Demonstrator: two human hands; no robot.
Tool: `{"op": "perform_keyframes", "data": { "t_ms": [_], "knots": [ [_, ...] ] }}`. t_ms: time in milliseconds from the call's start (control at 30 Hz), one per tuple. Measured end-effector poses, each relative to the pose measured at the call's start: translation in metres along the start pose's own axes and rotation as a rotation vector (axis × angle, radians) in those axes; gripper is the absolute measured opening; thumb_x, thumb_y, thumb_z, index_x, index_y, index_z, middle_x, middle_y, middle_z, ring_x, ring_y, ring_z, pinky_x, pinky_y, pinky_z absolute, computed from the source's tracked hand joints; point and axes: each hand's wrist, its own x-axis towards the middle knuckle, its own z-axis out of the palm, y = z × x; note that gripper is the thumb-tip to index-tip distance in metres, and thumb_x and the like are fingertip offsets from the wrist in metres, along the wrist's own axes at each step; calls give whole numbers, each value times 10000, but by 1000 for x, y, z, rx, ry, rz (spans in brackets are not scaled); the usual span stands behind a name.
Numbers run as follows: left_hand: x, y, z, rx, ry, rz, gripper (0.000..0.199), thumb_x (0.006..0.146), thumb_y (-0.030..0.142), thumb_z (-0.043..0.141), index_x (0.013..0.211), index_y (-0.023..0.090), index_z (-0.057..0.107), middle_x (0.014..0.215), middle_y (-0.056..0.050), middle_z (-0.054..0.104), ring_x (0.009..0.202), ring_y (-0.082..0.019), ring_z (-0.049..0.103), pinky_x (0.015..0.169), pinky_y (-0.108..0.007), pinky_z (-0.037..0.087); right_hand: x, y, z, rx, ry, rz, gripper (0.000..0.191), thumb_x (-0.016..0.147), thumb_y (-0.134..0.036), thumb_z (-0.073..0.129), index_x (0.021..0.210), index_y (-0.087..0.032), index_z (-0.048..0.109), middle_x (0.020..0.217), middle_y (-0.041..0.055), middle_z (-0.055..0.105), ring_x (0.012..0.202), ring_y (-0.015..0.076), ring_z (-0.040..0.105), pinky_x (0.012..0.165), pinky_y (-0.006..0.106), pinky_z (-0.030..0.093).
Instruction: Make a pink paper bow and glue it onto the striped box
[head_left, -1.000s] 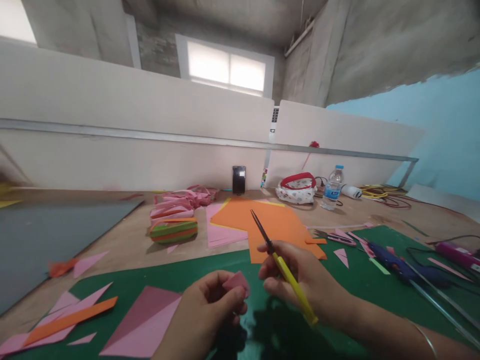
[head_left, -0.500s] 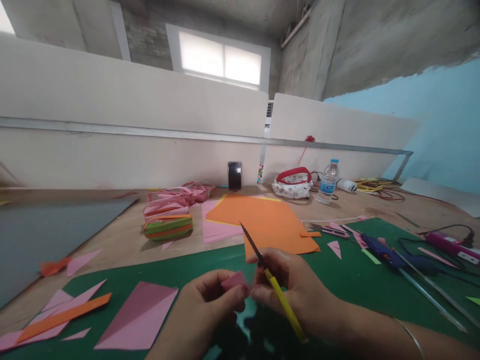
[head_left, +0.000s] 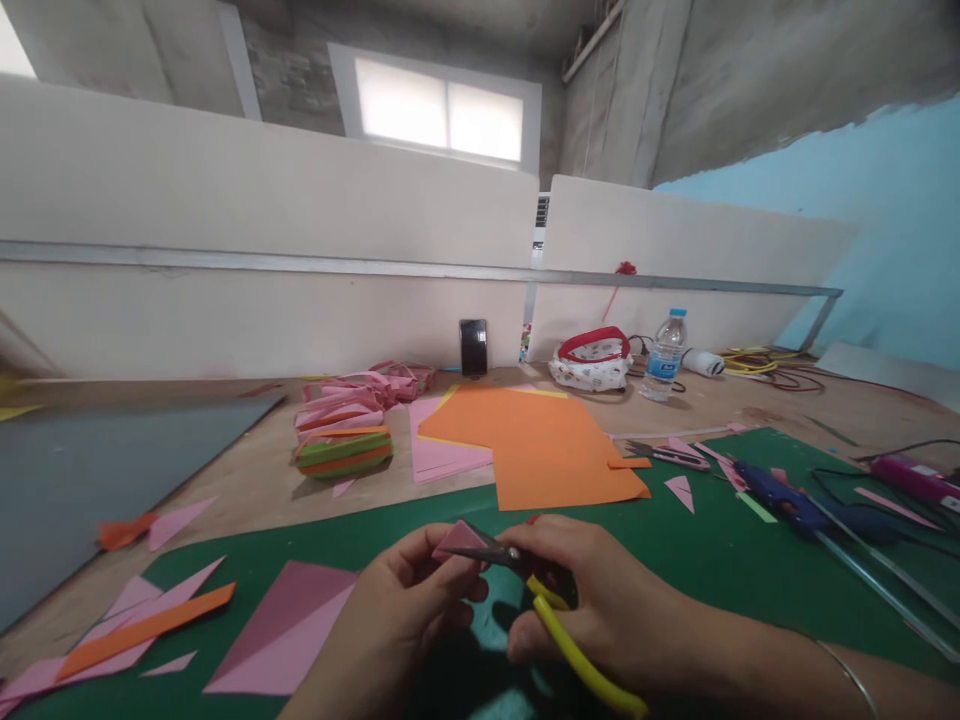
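Observation:
Between the thumb and fingers of my left hand (head_left: 416, 600) is a small folded piece of pink paper (head_left: 457, 537). My right hand (head_left: 592, 590) grips a pair of scissors (head_left: 581, 660) with yellow handles. Their dark blades point left and lie across the pink paper, close to my left fingertips. Both hands are above a green cutting mat (head_left: 420, 515). A larger pink sheet (head_left: 281, 630) with a crease lies on the mat beside my left forearm.
Orange paper (head_left: 551, 455) lies ahead over pink sheets. Pink and orange scraps (head_left: 146, 632) are at left. Thread snips (head_left: 671, 456) and a blue glue gun (head_left: 780, 500) lie at right. A phone (head_left: 473, 347), a pouch (head_left: 592, 360) and a water bottle (head_left: 664, 357) stand at the back.
The scissors have turned from pointing up and away to pointing left, and their blades now meet the pink paper. My left hand has raised the paper slightly.

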Motion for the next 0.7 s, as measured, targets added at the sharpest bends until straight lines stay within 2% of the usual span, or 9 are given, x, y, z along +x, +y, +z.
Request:
{"op": "perform_keyframes", "data": {
  "t_ms": [167,433,567,700],
  "knots": [
    [0,-2,-4,46,-28,2,143,628,243,767,716,194,665,690,1,624,650,-120,547,574,-205,398,0,3,1,-44,3,-10,298,669,-371,770,870,-201,631,755,-54,512,660,98,435,557,214,313],
    [-3,-2,-1,31,-21,-22,95,645,200,745,681,200,657,616,38,585,541,-69,480,519,-169,374,0,1,-1,-46,-14,-8,363,666,-375,778,978,-232,661,799,-40,547,696,118,471,584,222,333],
    [-4,-2,-2,26,-17,-45,104,650,204,751,688,200,654,600,45,576,510,-59,468,504,-162,379,0,0,0,-56,-20,1,315,674,-339,774,941,-212,666,771,-42,536,671,111,454,570,219,319],
    [-5,0,0,-11,-22,-87,113,651,213,760,703,201,660,612,42,577,495,-50,476,498,-157,381,1,4,2,-56,-19,-16,297,684,-393,764,853,-178,648,716,-49,497,631,97,417,548,211,299]
  ]
}}
